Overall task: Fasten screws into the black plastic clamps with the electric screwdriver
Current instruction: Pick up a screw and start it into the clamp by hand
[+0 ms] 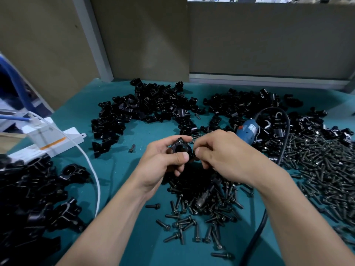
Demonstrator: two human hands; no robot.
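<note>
Black plastic clamp (181, 148): above table (119, 166) centre, pinched in left hand (163, 160) grip. Right hand (217, 152) pinches screw (194, 137) at its lug. Light, rigid; hold by ring body.

1. The light is dim and cool, falling from above; the teal table mat (138, 131) is evenly lit in the middle.
2. The left hand (163, 156) and right hand (221, 154) throw a soft shadow onto the near heap of dark metal screws (184, 191), where detail is lost.
3. The small black plastic clamp (180, 146) gripped between them catches thin rim highlights.
4. The white plastic power strip (63, 139) at left is brightest, slightly washed out.
5. Wide-angle distortion tilts the grey upright post (94, 39) and stretches everything at the near edge.
6. The near-left pile of black clamps (28, 189) is soft and murky.
</note>
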